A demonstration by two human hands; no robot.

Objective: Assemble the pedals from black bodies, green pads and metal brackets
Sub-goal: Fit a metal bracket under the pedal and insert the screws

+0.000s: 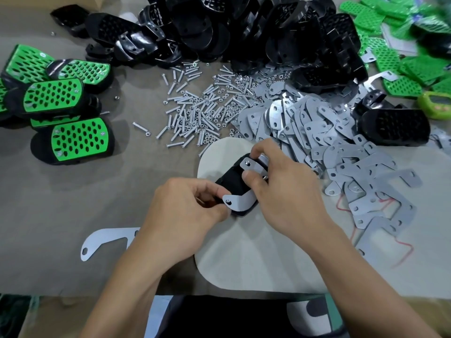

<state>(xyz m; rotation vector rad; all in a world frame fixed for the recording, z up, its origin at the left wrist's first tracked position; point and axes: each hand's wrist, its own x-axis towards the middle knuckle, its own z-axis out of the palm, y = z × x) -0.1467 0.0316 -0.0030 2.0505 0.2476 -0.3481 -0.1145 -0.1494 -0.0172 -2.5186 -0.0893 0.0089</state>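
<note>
Nearest the camera, the table (pixel 73 191) has a grey-brown cloth over it, with a pale rounded mat (pixel 244 252) laid on top as the work spot. One loose bracket (pixel 102 240) lies flat on the cloth just left of the mat, partly under the left forearm.

Both hands meet over the far end of the mat. The left hand (pixel 185 211) has its fingers curled round the near end of a black pedal body (pixel 231 179), thumb right beside the tab of the metal bracket (pixel 241 201) that sits across it. The right hand (pixel 283 191) grips the far end, thumb pressed on the body and fingers hooked over the top. So the pedal is held between both hands, just over the mat. Can't tell if it's touching the mat.

Further out, a big heap of brackets (pixel 329 142) spreads to the right, with some red thread (pixel 400 250) at its near edge. A scatter of screws and nuts (pixel 200 111) sits mid-table. Finished pedals (pixel 61 98) with green tops are stacked on the left. A lone black body (pixel 395 128) rests at the right. At the back there's a mound of black bodies (pixel 244 28), and green pads (pixel 395 57) fill the far right corner.
</note>
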